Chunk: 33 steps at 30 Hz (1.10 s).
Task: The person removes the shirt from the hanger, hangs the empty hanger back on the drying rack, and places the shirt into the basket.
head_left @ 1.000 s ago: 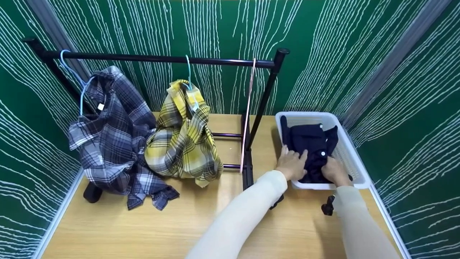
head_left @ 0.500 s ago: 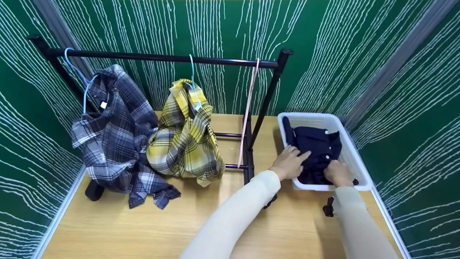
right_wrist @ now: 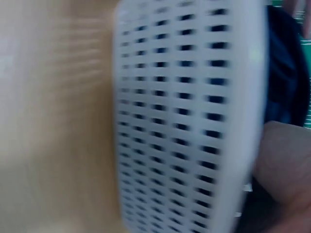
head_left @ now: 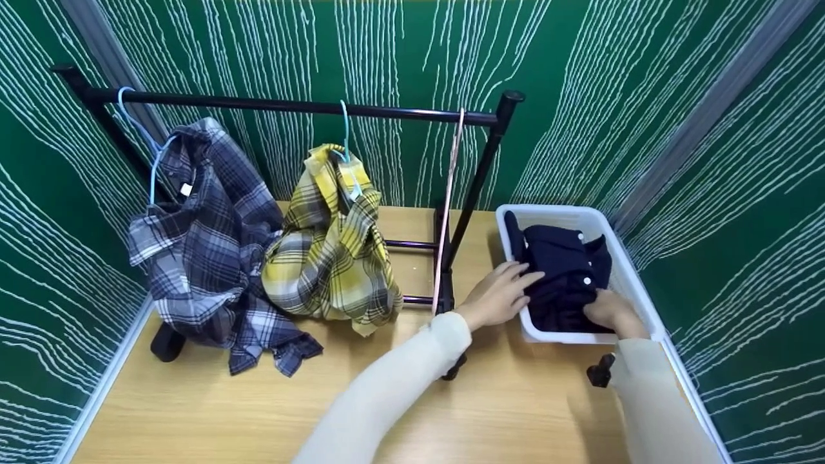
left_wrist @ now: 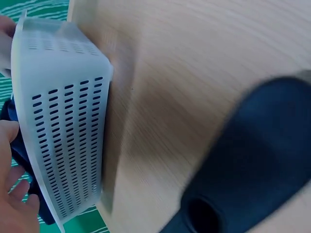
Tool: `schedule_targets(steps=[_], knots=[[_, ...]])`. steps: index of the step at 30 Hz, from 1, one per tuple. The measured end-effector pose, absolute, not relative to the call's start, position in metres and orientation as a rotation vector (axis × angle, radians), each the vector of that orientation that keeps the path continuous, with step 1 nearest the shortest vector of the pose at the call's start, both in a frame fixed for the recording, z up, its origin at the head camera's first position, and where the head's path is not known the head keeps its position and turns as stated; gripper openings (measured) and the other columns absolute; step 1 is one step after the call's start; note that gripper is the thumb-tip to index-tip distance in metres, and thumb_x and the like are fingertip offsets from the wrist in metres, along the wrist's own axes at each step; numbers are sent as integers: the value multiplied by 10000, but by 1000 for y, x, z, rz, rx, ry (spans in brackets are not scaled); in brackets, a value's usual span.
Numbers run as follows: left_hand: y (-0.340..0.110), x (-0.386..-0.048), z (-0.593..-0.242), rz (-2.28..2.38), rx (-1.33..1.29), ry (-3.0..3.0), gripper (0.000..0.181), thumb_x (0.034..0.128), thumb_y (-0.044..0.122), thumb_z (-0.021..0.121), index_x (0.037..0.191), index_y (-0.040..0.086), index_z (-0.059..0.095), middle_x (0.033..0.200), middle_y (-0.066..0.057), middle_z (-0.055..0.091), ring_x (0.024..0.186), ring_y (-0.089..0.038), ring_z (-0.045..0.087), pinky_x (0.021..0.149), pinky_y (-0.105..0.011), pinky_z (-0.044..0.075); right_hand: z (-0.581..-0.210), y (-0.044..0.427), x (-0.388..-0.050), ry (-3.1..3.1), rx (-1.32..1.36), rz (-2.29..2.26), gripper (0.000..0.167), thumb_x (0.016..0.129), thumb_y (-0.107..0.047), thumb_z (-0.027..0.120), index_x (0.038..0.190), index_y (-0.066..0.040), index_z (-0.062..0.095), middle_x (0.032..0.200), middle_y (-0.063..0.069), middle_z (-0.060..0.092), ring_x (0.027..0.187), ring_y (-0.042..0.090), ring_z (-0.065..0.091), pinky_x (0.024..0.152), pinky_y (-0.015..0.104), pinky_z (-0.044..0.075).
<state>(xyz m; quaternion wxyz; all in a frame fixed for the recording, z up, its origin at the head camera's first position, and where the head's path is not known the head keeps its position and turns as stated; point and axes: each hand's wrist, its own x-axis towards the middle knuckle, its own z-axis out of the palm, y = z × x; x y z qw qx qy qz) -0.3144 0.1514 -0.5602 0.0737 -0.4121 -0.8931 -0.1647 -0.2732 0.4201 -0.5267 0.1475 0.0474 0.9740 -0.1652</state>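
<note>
Navy cloth lies under both hands: the right hand point(head_left: 612, 312) is sunk into the near right part of the dark garment point(head_left: 561, 258), its fingertips hidden, so I cannot tell whether it pinches the fabric or only presses it. The left hand point(head_left: 499, 298) grasps nothing, its fingers extended over the left rim of the white basket point(head_left: 548, 208) with the tips at the garment. That garment lies bunched inside the basket, white buttons point(head_left: 587, 281) uppermost. I judge the step in hand to be handling or settling the cloth there; the next move seems to call for a sure hold on one chosen part, or a clean release. Each wrist view shows the basket's slotted outer wall, which the head view hardly reveals, and the left one adds a large, blurred black piece point(left_wrist: 257, 150) near the lens. Only the head view takes in the black rack point(head_left: 399, 112), where a grey-blue plaid shirt point(head_left: 193, 258) and a yellow plaid shirt point(head_left: 335, 258) hang, with a bare pink hanger point(head_left: 449, 187) nearest the basket.
</note>
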Motion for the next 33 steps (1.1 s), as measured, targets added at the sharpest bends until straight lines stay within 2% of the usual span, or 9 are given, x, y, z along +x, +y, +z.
schedule_targets(steps=[4,10,14,19,25,30,33], knots=[[130,-307,-562,-613,-1230,-2679,572,1083,270,608,1629,230,441,1639,-114,466,1510,-256,426,1264,-327,296,-514,418,-270,2833,78,-528,722,946,-171,584,1440,293,333,1408,528,428,1315,681,440,1100,694,411],[99,-298,-560,-558,-1234,-2732,589,1086,290,604,1639,203,419,1639,-95,466,1511,-254,429,1270,-351,292,-491,400,-264,2930,67,-651,724,999,-162,594,1508,249,281,1465,534,356,1370,687,358,1142,724,330],[79,-295,-559,-518,-1207,-2702,593,1065,274,627,1620,165,447,1606,-92,509,1477,-272,473,1242,-365,344,-479,383,-260,2971,46,-786,747,1021,-159,612,1563,199,243,1537,507,275,1436,666,273,1177,732,259],[56,-286,-557,-466,-1169,-2686,618,1038,295,670,1603,147,469,1558,-113,555,1443,-282,504,1222,-387,377,-470,359,-252,3045,-49,-881,711,1018,-151,646,1571,148,314,1565,457,299,1467,617,277,1194,707,246],[30,-262,-553,-576,-1175,-2706,639,1045,288,658,1618,113,434,1575,-142,526,1466,-301,478,1240,-408,359,-469,331,-240,3114,-160,-961,658,1007,-142,685,1562,83,410,1577,395,356,1474,574,323,1194,698,262],[11,-240,-550,-657,-1215,-2700,628,1068,294,631,1636,150,408,1598,-104,500,1484,-287,457,1226,-419,381,-470,312,-228,3139,-218,-1041,637,997,-126,705,1557,41,450,1582,363,387,1482,554,338,1201,694,260],[-2,-229,-547,-663,-1246,-2709,622,1075,289,623,1641,161,398,1623,-90,475,1517,-283,422,1243,-436,349,-468,301,-223,3143,-239,-1085,619,1001,-116,701,1555,25,464,1590,350,390,1482,543,350,1201,692,262]])
